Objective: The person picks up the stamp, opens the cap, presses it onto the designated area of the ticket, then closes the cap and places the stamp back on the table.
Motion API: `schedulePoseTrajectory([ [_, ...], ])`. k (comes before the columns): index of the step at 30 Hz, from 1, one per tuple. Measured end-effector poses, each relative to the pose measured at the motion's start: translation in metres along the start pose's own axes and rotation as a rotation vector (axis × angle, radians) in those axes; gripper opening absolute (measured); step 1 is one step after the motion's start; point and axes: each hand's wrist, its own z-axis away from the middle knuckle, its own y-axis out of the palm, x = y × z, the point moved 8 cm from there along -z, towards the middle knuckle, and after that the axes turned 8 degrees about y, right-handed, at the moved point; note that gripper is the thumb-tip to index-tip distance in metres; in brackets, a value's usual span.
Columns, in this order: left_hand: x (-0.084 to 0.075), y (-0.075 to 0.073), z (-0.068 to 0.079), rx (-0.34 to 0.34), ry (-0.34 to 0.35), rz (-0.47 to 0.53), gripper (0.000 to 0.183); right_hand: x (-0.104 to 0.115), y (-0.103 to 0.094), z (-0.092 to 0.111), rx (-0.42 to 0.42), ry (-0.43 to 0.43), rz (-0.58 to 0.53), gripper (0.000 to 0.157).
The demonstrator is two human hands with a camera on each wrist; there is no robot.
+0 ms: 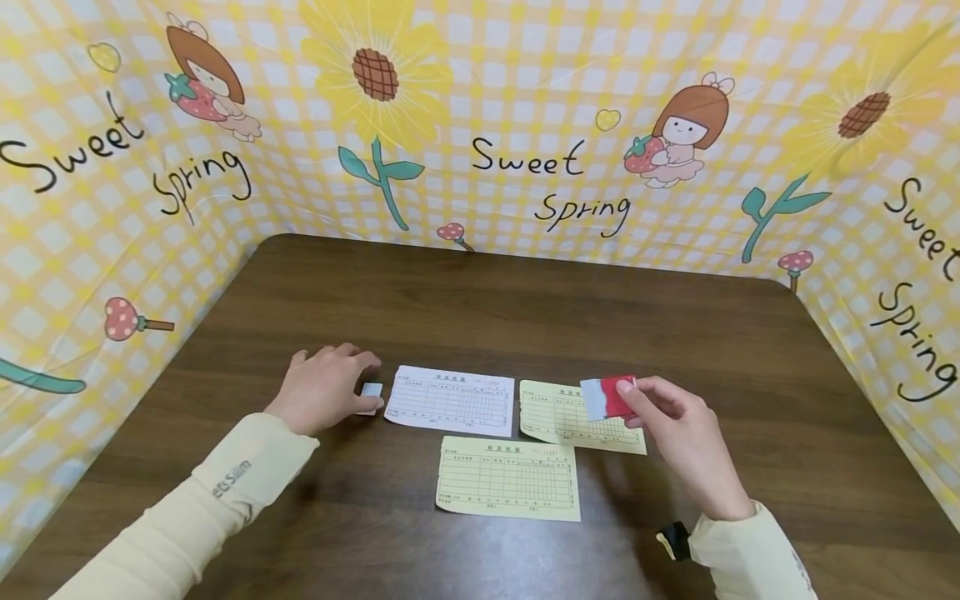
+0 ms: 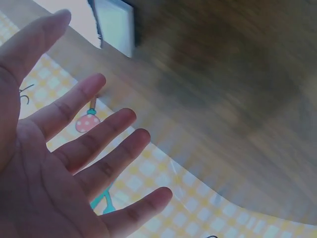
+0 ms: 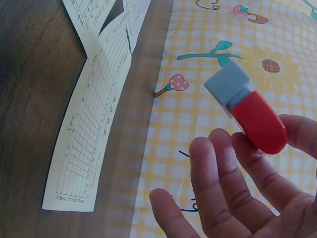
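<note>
My right hand (image 1: 686, 433) pinches a small stamp (image 1: 618, 397) between thumb and fingers. It has a red, rounded handle and a pale blue-grey block end, seen tilted in the right wrist view. In the head view it overlaps a yellow receipt slip (image 1: 543, 408). Beside a small pale block (image 1: 371, 398) on the table, my left hand (image 1: 318, 390) has its fingers spread; in the left wrist view the palm holds nothing. A white receipt slip (image 1: 450, 400) lies just right of that block. Nearer to me is another yellow receipt slip (image 1: 507, 479).
The brown wooden table (image 1: 525, 317) carries the slips. A yellow checkered cloth (image 1: 510, 75) with sunflowers and cartoon figures hangs round its back and sides. A black strap piece (image 1: 672, 542) sits by my right cuff.
</note>
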Motion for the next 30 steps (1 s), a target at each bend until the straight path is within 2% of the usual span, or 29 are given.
schedulePoseTrajectory([
  [12, -0.028, -0.005, -0.009, -0.049, 0.050, -0.010, 0.044, 0.015, -0.005, 0.004, -0.016, -0.093, 0.081, 0.051],
  [25, -0.050, 0.000, -0.018, -0.032, 0.062, 0.029, 0.046, 0.022, -0.004, 0.004, -0.015, -0.121, 0.139, 0.047],
  [30, -0.057, 0.002, -0.022, -0.040, 0.072, 0.031, 0.047, 0.028, -0.005, 0.006, -0.028, -0.171, 0.164, 0.045],
])
